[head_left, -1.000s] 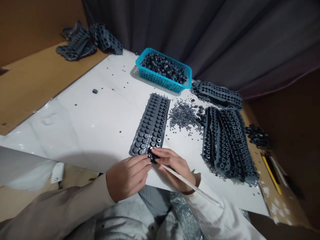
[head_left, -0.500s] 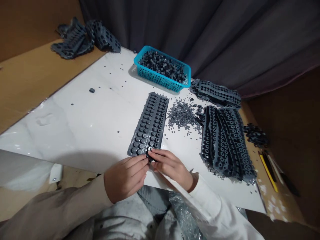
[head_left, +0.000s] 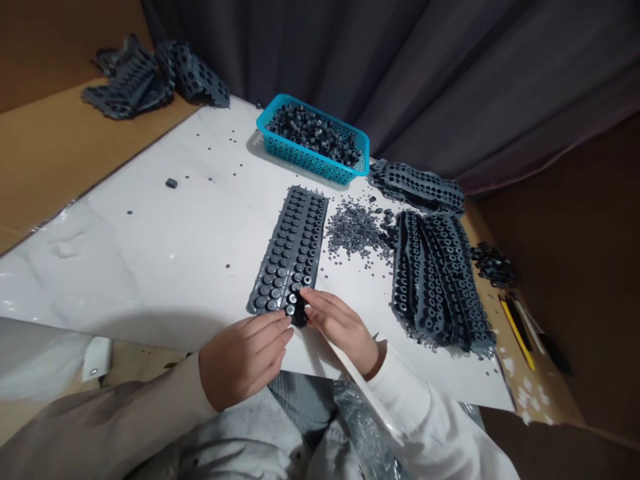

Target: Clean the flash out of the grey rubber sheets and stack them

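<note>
A dark grey rubber sheet (head_left: 290,247) with rows of round raised knobs lies on the white tabletop (head_left: 200,227). At its near edge, my left hand (head_left: 245,360) has its fingers pressed together, the tips touching the sheet's near right corner. My right hand (head_left: 343,327) is closed at the same corner, its fingertips on the knobs of the right rows. Two knobs between the hands look shinier than the others. The undersides of both hands' fingers are hidden. Right of the sheet lies a heap of tiny grey discs (head_left: 355,230).
A blue basket (head_left: 310,157) full of small dark pieces stands at the back. Stacked knobbed sheets (head_left: 435,280) lie at the right, with more perforated sheets (head_left: 417,187) behind. Crumpled sheets (head_left: 130,83) sit far left. A yellow tool (head_left: 517,333) lies at the right edge.
The whole view has shifted slightly, so things appear further left. My right fingertips have moved a little up and away from my left fingers, showing more knobs between them.
</note>
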`<state>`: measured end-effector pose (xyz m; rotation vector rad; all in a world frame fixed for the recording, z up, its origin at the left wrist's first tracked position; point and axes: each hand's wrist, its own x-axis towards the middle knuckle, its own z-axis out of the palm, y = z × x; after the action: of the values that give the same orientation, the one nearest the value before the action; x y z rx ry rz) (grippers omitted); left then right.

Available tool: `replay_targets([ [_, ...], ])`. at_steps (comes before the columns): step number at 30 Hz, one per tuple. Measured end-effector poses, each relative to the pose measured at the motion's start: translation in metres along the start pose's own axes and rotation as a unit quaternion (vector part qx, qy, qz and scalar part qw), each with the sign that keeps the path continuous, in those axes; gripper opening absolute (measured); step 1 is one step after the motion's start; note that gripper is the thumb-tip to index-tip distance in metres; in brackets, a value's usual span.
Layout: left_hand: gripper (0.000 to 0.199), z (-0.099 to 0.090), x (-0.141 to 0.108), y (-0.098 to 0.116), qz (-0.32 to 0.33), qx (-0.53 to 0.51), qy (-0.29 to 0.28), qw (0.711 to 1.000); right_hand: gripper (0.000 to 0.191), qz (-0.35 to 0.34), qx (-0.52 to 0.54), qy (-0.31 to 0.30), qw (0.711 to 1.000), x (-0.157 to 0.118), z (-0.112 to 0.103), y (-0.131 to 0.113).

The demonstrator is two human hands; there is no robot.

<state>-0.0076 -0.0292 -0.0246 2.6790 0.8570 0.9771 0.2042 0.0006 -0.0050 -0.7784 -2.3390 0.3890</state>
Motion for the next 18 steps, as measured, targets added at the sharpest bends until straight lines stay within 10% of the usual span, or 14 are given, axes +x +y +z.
replay_targets([
  [7, 0.023, -0.0003, -0.0018, 0.0012, -0.014, 0.004, 0.003, 1.0, 0.01, 0.013, 0.129, -0.026, 0.991, -0.0025, 0.0017, 0.001],
  [18, 0.025, -0.0006, 0.0001, 0.0014, -0.018, 0.011, -0.003, 1.0, 0.007, -0.088, -0.04, -0.042, 0.994, 0.0017, 0.0017, -0.0026],
])
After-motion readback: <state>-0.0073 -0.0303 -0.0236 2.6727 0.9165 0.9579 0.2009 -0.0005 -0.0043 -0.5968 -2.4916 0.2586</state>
